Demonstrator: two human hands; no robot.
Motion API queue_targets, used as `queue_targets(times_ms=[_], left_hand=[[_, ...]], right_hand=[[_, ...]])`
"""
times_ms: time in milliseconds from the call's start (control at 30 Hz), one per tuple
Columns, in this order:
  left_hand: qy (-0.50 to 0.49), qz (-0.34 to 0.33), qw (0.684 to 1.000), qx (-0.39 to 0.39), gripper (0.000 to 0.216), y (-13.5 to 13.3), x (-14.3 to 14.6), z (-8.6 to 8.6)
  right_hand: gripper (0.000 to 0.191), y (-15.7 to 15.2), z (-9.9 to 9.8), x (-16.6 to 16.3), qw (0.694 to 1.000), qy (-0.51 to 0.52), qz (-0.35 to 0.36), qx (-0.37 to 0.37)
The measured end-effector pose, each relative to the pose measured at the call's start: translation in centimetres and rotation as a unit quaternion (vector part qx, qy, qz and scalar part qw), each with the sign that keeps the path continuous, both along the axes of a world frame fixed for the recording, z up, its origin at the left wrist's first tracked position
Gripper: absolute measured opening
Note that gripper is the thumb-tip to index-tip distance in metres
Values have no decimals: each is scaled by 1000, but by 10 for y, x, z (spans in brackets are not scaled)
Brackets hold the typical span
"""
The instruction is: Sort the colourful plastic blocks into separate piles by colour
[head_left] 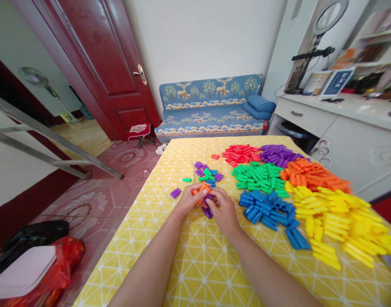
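Note:
My left hand (189,199) is closed on some orange plastic pieces (200,192) over the middle of the table. Beside it, my right hand (221,209) has its fingers pinched on a purple plastic piece (208,198); the fingers partly cover it. Below the fingertips another purple piece (207,212) shows, and I cannot tell whether it is held or on the cloth. Just beyond the hands lies a small mixed cluster of purple, green (208,173) and blue pieces. A loose purple pair (175,193) and a single green piece (187,180) lie left of it.
Piles of red (240,154), purple (280,155), green (261,177), orange (315,175), blue (268,209) and yellow pieces (342,221) cover the table's right side. The yellow patterned tablecloth (144,256) lies underneath. A blue sofa (211,106) stands behind; a white cabinet (349,136) is at right.

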State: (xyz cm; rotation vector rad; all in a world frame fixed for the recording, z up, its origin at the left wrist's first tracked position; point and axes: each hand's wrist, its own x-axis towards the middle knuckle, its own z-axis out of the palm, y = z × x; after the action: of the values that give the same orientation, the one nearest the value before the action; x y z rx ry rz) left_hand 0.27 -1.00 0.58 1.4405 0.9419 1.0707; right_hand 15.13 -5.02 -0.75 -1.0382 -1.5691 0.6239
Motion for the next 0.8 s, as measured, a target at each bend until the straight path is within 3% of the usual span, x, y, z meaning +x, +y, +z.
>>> queue_targets(times_ms=[100, 200, 367, 567, 700, 800], left_hand=[[-8, 6, 1000, -14, 38, 2, 1, -3], [-4, 53, 999, -4, 34, 5, 1, -5], [-6, 98, 995, -3, 30, 8, -1, -7], [7, 114, 993, 6, 30, 9, 1, -6], [30, 101, 994, 7, 31, 10, 0, -7], [42, 95, 994, 13, 31, 12, -2, -9]], right_hand=[[14, 1, 0, 3, 1000, 7, -22, 15], [12, 4, -3, 6, 999, 12, -36, 13], [24, 5, -8, 5, 998, 50, -13, -28], [22, 2, 5, 14, 997, 13, -69, -35], [30, 24, 26, 52, 988, 34, -145, -51], [34, 63, 46, 106, 978, -8, -209, -5]])
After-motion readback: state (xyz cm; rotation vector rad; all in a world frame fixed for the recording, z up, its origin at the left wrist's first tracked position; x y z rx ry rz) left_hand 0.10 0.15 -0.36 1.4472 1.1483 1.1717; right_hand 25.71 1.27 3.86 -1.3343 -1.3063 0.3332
